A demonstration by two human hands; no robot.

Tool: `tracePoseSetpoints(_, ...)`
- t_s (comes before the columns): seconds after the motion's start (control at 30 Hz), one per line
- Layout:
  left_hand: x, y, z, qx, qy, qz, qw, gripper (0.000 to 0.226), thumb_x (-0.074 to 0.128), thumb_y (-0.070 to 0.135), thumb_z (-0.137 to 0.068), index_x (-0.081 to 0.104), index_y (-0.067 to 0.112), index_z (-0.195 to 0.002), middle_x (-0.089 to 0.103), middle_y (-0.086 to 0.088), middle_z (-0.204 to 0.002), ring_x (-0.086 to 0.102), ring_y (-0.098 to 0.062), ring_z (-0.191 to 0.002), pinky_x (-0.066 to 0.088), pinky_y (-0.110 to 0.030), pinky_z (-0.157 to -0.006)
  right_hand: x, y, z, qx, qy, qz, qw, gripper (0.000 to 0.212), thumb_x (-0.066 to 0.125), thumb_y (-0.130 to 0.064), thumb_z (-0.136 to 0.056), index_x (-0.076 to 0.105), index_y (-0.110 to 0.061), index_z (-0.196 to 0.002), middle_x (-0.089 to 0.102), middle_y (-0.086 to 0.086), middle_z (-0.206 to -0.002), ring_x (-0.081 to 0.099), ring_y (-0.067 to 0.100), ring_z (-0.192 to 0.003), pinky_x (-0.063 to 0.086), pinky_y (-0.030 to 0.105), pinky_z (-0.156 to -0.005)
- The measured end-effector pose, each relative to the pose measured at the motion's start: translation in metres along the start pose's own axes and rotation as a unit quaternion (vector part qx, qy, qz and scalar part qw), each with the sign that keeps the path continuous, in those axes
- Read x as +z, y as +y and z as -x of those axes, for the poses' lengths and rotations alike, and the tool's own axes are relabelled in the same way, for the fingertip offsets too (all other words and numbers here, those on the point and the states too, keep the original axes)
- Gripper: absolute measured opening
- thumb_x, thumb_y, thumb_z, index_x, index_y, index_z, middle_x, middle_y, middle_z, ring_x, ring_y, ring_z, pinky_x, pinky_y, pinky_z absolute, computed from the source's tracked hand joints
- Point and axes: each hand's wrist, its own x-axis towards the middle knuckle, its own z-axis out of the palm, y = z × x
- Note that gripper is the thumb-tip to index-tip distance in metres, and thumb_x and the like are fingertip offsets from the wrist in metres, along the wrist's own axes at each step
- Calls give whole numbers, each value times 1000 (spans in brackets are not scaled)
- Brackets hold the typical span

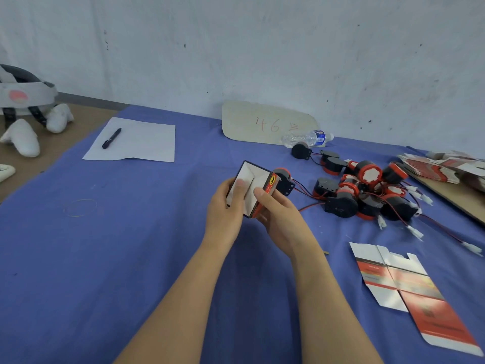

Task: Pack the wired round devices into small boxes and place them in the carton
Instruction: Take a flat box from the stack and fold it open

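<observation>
Gripping small box (252, 177), cardboard sign (267, 122) reading 46

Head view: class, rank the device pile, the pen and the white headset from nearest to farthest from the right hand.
1. Device pile, just right of the right hand.
2. Pen, well to the left.
3. White headset, at the left edge.

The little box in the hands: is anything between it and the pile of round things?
Nothing blocks it. The left hand and right hand hold the small box, one round device lies right behind it, and only thin wires cross the blue cloth toward the pile.
</observation>
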Motion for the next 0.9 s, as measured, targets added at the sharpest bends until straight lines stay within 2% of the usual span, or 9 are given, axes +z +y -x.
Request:
tracePoseSetpoints(0.1,-1,0,-1,-50,-1,31,998,41,31,47,-100,58,23,-121,61,0,-120,59,-16,-111,50,-35,-96,3,-1,0,-19,38,49,998,21,61,-15,-91,64,-13,-112,73,0,-102,68,13,-89,53,21,-73)
tracePoseSetpoints(0.17,-1,1,-2,-39,4,26,999,38,28,44,-102,62,27,-109,60,6,-114,58,-4,-106,48,-24,-89,6,-2,-1,-60,99,169,979,20,67,-16,-87,64,-13,-106,72,2,-100,66,17,-91,54,28,-78)
tracePoseSetpoints(0.27,-2,5,-7,-67,1,64,996,38,27,47,-101,62,31,-106,57,12,-111,54,-4,-106,41,-22,-88,11,4,-3,-101,160,480,856,21,72,-24,-81,59,-13,-93,64,2,-90,57,21,-91,40,43,-95)
tracePoseSetpoints(0.33,-4,1,-10,-87,11,70,994,34,33,50,-99,61,29,-97,62,10,-100,57,-8,-97,45,-17,-80,17,12,-4,-97,140,629,759,17,64,-22,-85,60,-20,-101,60,-4,-104,47,19,-113,12,48,-113)
tracePoseSetpoints(0.5,-8,-11,-9,-97,52,-53,993,58,50,52,-92,41,20,-139,50,4,-133,50,-9,-111,39,-23,-88,26,18,-6,-26,87,732,675,25,50,-19,-89,64,-24,-108,62,-3,-107,42,20,-120,-3,57,-113)
tracePoseSetpoints(0.63,-10,-12,-9,-18,56,-50,997,28,47,39,-97,54,27,-122,60,15,-115,57,-7,-106,42,-10,-79,37,23,-4,-70,36,734,674,21,50,-19,-85,65,-25,-98,64,-4,-96,47,21,-111,19,53,-113)
tracePoseSetpoints(0.73,-10,-15,-10,-29,50,-68,996,28,40,18,-99,52,24,-124,60,9,-115,57,-11,-102,43,-21,-83,33,23,-4,-119,5,611,782,34,52,-6,-83,62,-20,-112,62,1,-109,53,22,-103,45,35,-91)
tracePoseSetpoints(0.8,-10,-16,-10,-39,57,-68,995,23,39,14,-98,51,26,-113,61,6,-111,59,-7,-92,44,-17,-75,31,18,-4,-136,44,517,844,42,51,0,-83,56,-16,-122,50,-1,-125,49,15,-108,40,12,-87)
tracePoseSetpoints(0.9,-8,-17,-7,-28,62,-115,991,22,37,18,-99,48,27,-116,56,15,-95,52,4,-78,37,-11,-57,29,14,-5,-184,174,461,850,38,46,4,-86,55,-6,-122,42,2,-132,40,3,-105,26,-5,-82)
